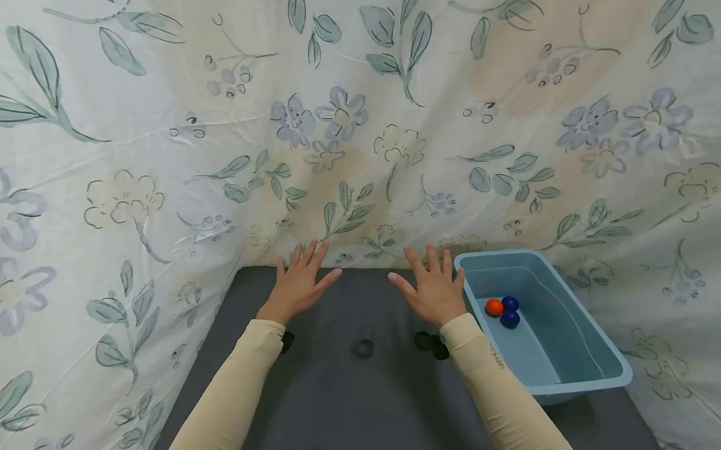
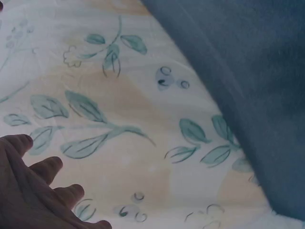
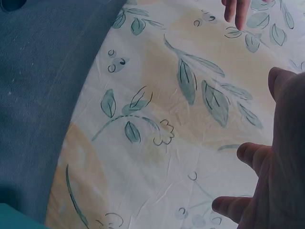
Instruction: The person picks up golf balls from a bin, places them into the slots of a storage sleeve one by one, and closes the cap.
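Both hands are raised over the dark table with fingers spread and nothing in them. In the head view the left hand (image 1: 299,286) is left of centre, its thumb pointing inward. The right hand (image 1: 434,289) mirrors it, close to the near-left rim of a light blue plastic bin (image 1: 539,389). Inside the bin lie an orange ball (image 1: 494,308) and two dark blue balls, one behind (image 1: 510,303) and one in front (image 1: 509,319). Fingers of the left hand (image 2: 40,183) show in the left wrist view, and those of the right hand (image 3: 267,162) in the right wrist view.
A small dark round object (image 1: 364,348) sits mid-table between the forearms. Another dark round piece (image 1: 423,340) shows beside the right cuff. Floral cloth (image 1: 351,152) hangs behind the dark tabletop (image 1: 330,409) and along its sides.
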Demonstrator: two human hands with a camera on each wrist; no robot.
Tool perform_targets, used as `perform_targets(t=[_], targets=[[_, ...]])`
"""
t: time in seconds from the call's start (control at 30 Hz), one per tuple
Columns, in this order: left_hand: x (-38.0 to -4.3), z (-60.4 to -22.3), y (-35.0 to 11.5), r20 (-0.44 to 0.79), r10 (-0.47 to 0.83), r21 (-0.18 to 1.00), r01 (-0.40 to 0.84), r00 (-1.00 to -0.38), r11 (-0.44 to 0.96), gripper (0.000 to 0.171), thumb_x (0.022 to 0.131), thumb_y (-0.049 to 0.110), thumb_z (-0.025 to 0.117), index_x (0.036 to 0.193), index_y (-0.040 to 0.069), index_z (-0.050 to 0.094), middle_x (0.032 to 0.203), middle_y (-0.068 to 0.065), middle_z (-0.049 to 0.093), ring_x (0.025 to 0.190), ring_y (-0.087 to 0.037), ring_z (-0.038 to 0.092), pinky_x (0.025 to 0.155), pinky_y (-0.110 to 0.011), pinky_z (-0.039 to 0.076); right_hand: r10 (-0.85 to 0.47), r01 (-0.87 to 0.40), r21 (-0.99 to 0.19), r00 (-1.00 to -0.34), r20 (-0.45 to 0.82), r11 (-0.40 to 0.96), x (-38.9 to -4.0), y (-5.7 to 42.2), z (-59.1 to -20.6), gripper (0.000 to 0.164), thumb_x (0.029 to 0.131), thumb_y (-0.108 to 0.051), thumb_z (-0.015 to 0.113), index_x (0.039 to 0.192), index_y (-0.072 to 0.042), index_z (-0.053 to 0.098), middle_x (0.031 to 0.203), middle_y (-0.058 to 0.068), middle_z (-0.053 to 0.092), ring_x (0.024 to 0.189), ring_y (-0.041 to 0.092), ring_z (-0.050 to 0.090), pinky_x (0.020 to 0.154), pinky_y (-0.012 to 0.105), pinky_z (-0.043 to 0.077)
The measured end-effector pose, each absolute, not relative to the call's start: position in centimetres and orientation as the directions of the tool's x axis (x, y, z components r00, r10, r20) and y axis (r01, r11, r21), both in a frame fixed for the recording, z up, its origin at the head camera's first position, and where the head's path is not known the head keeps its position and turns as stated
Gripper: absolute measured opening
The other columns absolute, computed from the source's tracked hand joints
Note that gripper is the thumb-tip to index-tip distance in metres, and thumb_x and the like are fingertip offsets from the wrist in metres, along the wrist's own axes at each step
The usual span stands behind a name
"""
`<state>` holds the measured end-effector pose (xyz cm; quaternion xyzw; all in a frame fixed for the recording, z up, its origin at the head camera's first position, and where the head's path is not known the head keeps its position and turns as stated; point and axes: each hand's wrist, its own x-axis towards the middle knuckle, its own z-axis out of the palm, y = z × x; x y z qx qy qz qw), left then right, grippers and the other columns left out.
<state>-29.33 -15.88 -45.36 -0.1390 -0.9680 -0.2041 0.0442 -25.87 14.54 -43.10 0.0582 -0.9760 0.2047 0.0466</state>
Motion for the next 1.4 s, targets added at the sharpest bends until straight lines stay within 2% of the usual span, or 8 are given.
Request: perform_targets(t=[0.33, 0.47, 0.6, 0.7, 0.87, 1.03, 1.23, 1.4], targets=[[-29.0, -48.2, -15.1, 0.195, 0.331, 0.579, 0.381, -0.923, 0.721, 0.075, 0.109, 0.055, 0.040, 0.168, 0.016, 0.016, 0.174, -0.012, 0.020, 0.161, -0.040, 0.016, 0.127, -0.065, 0.016, -0.103, -0.142, -0.358, -0.987, 0.126, 0.923, -25.8, 16.8, -43.0, 0.078, 0.102, -0.074, 0.035, 0.165, -0.028, 0.028, 0.168, 0.023, 0.026, 0.152, 0.055, 0.024, 0.113, 0.080, 0.025], [-28.6, -49.5, -14.8, 0.163, 0.356, 0.648, 0.372, -0.920, 0.664, 0.076, 0.109, 0.056, 0.043, 0.168, 0.019, 0.012, 0.174, -0.008, 0.017, 0.161, -0.035, 0.017, 0.129, -0.060, 0.018, -0.101, -0.139, -0.347, -0.987, 0.124, 0.927, -25.9, 17.7, -42.7, 0.079, 0.102, -0.074, 0.034, 0.165, -0.027, 0.029, 0.166, 0.025, 0.028, 0.148, 0.055, 0.030, 0.110, 0.079, 0.033], [-28.1, -51.0, -14.4, 0.128, 0.350, 0.701, 0.334, -0.928, 0.630, 0.077, 0.108, 0.054, 0.048, 0.168, 0.021, 0.012, 0.174, -0.008, 0.020, 0.159, -0.036, 0.024, 0.126, -0.061, 0.023, -0.093, -0.130, -0.337, -0.988, 0.122, 0.933, -26.1, 18.8, -42.3, 0.081, 0.102, -0.074, 0.034, 0.165, -0.022, 0.030, 0.163, 0.028, 0.032, 0.144, 0.056, 0.037, 0.105, 0.077, 0.039], [-27.5, -52.4, -13.9, 0.098, 0.349, 0.731, 0.305, -0.932, 0.610, 0.080, 0.106, 0.051, 0.054, 0.168, 0.020, 0.014, 0.172, -0.010, 0.025, 0.157, -0.038, 0.028, 0.124, -0.063, 0.027, -0.088, -0.123, -0.332, -0.989, 0.117, 0.935, -26.2, 19.7, -42.2, 0.081, 0.103, -0.073, 0.034, 0.165, -0.021, 0.028, 0.161, 0.031, 0.034, 0.142, 0.057, 0.039, 0.103, 0.077, 0.041], [-26.4, -54.9, -13.0, 0.033, 0.382, 0.749, 0.276, -0.924, 0.602, 0.094, 0.098, 0.057, 0.064, 0.168, 0.019, 0.014, 0.170, -0.011, 0.031, 0.155, -0.039, 0.033, 0.120, -0.064, 0.034, -0.084, -0.113, -0.316, -0.991, 0.104, 0.942, -26.4, 21.2, -42.2, 0.080, 0.104, -0.072, 0.033, 0.166, -0.020, 0.027, 0.159, 0.034, 0.035, 0.139, 0.060, 0.042, 0.100, 0.077, 0.043], [-25.7, -56.4, -11.8, -0.023, 0.414, 0.778, 0.244, -0.910, 0.579, 0.103, 0.091, 0.054, 0.075, 0.168, 0.020, 0.016, 0.170, -0.008, 0.032, 0.156, -0.038, 0.031, 0.120, -0.064, 0.033, -0.071, -0.093, -0.318, -0.994, 0.080, 0.944, -26.6, 22.8, -41.9, 0.084, 0.104, -0.073, 0.029, 0.164, -0.014, 0.030, 0.159, 0.035, 0.035, 0.138, 0.060, 0.042, 0.100, 0.077, 0.042], [-25.2, -57.8, -10.6, -0.071, 0.460, 0.816, 0.213, -0.885, 0.537, 0.110, 0.085, 0.062, 0.077, 0.167, 0.022, 0.017, 0.170, -0.003, 0.033, 0.157, -0.035, 0.031, 0.121, -0.061, 0.033, -0.052, -0.067, -0.326, -0.997, 0.052, 0.943, -26.9, 25.6, -41.5, 0.088, 0.103, -0.074, 0.028, 0.164, -0.010, 0.029, 0.156, 0.037, 0.037, 0.136, 0.061, 0.041, 0.099, 0.080, 0.040], [-24.9, -58.6, -10.1, -0.078, 0.467, 0.836, 0.197, -0.881, 0.512, 0.105, 0.086, 0.058, 0.079, 0.166, 0.020, 0.023, 0.168, -0.003, 0.037, 0.155, -0.033, 0.036, 0.120, -0.059, 0.037, -0.032, -0.030, -0.333, -0.999, 0.000, 0.943, -27.2, 27.8, -41.3, 0.091, 0.102, -0.075, 0.025, 0.165, -0.009, 0.025, 0.156, 0.038, 0.035, 0.135, 0.063, 0.041, 0.099, 0.081, 0.039]])
